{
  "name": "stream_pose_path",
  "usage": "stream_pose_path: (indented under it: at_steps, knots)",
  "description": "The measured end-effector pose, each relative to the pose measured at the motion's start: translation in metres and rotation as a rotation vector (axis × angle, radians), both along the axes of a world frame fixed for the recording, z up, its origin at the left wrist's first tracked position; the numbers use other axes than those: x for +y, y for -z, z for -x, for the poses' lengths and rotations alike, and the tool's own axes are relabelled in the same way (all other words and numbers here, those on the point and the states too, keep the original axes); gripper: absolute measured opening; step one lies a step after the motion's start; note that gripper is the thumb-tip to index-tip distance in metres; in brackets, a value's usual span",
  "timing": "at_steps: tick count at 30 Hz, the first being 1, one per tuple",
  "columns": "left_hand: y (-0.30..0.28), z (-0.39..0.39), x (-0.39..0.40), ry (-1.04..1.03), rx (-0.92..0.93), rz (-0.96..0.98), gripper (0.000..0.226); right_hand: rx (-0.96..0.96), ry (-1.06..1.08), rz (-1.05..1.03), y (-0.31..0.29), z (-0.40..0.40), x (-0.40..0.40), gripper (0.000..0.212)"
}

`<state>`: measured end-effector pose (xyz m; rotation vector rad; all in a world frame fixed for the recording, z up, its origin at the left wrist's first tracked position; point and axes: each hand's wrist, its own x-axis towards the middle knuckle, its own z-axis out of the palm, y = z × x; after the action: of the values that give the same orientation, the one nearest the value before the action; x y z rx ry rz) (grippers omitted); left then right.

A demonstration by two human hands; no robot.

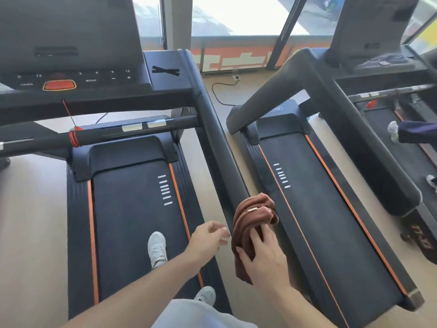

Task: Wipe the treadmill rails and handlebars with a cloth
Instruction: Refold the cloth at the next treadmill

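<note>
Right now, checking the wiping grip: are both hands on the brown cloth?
No. Only the right hand presses the brown cloth against the handrail; the left hand hovers beside it, empty.

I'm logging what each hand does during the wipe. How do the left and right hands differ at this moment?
The right hand presses the brown cloth onto the side handrail; the left hand holds nothing. The right hand's fingers spread over the cloth; the left hand's curl loosely beside the rail. Both are bare and reach forward.
</note>
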<state>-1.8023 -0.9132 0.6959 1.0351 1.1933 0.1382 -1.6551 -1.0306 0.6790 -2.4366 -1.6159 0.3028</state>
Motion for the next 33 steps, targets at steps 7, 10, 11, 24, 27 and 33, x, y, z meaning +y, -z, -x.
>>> stream_pose_path:
  at_steps: [7, 10, 11, 24, 27, 33]
  knots:
    - [0.007, 0.012, 0.046, -0.107, 0.026, -0.003, 0.013, -0.310, -0.286, 0.101, 0.000, 0.005, 0.068, 0.067]
    - [0.009, 0.021, 0.070, -0.158, 0.050, 0.007, 0.012, -0.340, -0.345, 0.100, 0.000, 0.000, 0.117, 0.067]
    - [0.009, 0.024, 0.080, -0.169, 0.056, 0.009, 0.012, -0.336, -0.350, 0.103, -0.001, 0.000, 0.135, 0.071]
    - [0.016, 0.071, 0.213, -0.203, 0.142, 0.010, 0.011, 0.153, -0.198, 0.087, -0.026, -0.040, 0.402, 0.059]
    - [0.024, 0.085, 0.228, -0.203, 0.171, 0.024, 0.010, 0.266, -0.168, 0.079, -0.027, -0.047, 0.439, 0.057]
    - [0.028, 0.095, 0.244, -0.178, 0.197, -0.001, 0.009, 0.681, 0.256, 0.001, -0.031, -0.054, 0.468, 0.049]
